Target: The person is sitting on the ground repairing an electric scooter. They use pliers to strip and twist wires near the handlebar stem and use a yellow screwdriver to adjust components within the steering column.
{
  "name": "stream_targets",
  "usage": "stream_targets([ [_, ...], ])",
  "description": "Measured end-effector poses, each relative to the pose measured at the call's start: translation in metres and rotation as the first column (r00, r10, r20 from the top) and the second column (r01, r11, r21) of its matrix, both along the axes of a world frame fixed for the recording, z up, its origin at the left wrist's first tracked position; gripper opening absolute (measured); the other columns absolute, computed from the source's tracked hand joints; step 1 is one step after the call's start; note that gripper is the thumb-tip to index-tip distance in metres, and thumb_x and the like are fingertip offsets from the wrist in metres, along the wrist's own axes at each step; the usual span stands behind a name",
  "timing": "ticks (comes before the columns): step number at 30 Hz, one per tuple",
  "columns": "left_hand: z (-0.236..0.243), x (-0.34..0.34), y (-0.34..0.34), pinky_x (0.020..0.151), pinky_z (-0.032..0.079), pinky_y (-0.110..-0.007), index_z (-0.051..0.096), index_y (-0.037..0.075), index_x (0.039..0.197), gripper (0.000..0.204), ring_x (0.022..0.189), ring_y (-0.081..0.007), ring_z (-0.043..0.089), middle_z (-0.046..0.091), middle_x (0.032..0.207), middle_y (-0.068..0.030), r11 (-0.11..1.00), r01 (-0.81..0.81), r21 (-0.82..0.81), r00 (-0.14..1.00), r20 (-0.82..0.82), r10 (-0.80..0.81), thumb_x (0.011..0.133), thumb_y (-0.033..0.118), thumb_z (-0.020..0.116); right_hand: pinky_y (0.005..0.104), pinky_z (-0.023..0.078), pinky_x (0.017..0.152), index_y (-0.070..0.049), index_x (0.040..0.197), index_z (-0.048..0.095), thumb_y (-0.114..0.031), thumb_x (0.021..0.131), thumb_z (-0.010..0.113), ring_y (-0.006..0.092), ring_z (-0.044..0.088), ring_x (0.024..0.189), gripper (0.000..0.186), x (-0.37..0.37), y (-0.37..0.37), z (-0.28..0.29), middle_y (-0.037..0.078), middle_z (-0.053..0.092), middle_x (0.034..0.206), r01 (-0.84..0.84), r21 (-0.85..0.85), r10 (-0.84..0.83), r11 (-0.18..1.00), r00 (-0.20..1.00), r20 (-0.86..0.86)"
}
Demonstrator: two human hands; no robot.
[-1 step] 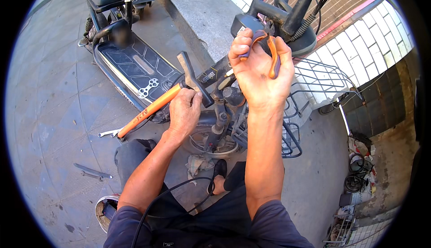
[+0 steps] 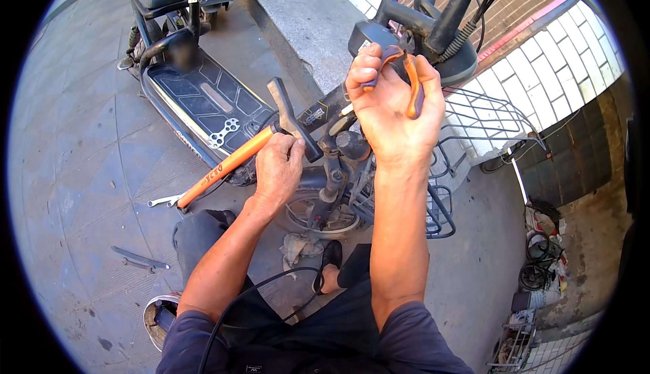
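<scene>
My left hand (image 2: 279, 171) is closed round the upper end of an orange floor pump (image 2: 233, 162), just below its dark T-shaped handle (image 2: 293, 120). The pump leans, its lower end toward the ground at the left. Raised higher, with the palm facing me, my right hand (image 2: 396, 113) grips pliers with orange and purple handles (image 2: 414, 89). The two handles are spread apart, and the jaws are hidden or too hard to make out. Behind the right hand stand the handlebar stem and cables (image 2: 443, 28) of a bike.
An electric scooter's footboard (image 2: 206, 96) carries a multi-hole spanner (image 2: 224, 132). On the ground lie a wrench (image 2: 164, 201), long metal tools (image 2: 141, 259) and a rag (image 2: 299, 247). A bucket (image 2: 150, 316) stands lower left. A black wire rack (image 2: 484, 113) extends right. A dark cable (image 2: 254, 286) crosses my lap.
</scene>
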State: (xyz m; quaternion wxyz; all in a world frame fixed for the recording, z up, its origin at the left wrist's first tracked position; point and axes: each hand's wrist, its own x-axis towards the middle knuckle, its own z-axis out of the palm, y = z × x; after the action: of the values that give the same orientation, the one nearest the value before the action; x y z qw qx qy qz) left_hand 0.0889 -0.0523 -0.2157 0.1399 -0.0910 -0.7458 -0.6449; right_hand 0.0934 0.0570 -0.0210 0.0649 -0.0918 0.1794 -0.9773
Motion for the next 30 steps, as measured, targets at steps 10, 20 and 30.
stream_targets([
  [10, -0.003, 0.0, 0.0, 0.072, 0.047, -0.046, 0.064, -0.003, 0.081, 0.023, 0.079, -0.0399, 0.061, 0.061, 0.081, -0.0199, 1.0, 0.006, -0.022, 1.0, 0.017, -0.006, 0.092, 0.017, 0.061, 0.039, 0.046, 0.076, 0.006, 0.101, 0.052, -0.024, 0.091, 0.055, 0.0272, 0.05, 0.09, 0.031, -0.003, 0.0, 0.005, 0.019, 0.051, 0.101, 0.064, 0.118, -0.066, 0.991, 0.998, 0.018],
  [20, -0.007, 0.002, -0.001, 0.072, 0.047, -0.047, 0.065, -0.002, 0.083, 0.022, 0.08, -0.0405, 0.061, 0.062, 0.082, -0.0203, 1.0, 0.022, -0.007, 0.999, 0.047, -0.022, 0.092, 0.018, 0.061, 0.0361, 0.047, 0.074, 0.005, 0.099, 0.054, -0.027, 0.091, 0.057, 0.0242, 0.053, 0.086, 0.033, 0.001, -0.003, -0.003, 0.014, 0.055, 0.095, 0.03, -0.013, -0.03, 0.999, 0.999, -0.027],
  [30, -0.004, 0.003, 0.001, 0.073, 0.048, -0.046, 0.067, -0.003, 0.086, 0.02, 0.081, -0.0407, 0.062, 0.063, 0.083, -0.02, 0.998, 0.051, -0.02, 0.997, 0.066, -0.049, 0.091, 0.016, 0.062, 0.0358, 0.053, 0.067, 0.001, 0.105, 0.055, -0.022, 0.095, 0.053, 0.0251, 0.062, 0.086, 0.025, 0.002, 0.004, -0.002, 0.015, 0.061, 0.101, 0.144, 0.262, -0.138, 0.954, 0.99, -0.041],
])
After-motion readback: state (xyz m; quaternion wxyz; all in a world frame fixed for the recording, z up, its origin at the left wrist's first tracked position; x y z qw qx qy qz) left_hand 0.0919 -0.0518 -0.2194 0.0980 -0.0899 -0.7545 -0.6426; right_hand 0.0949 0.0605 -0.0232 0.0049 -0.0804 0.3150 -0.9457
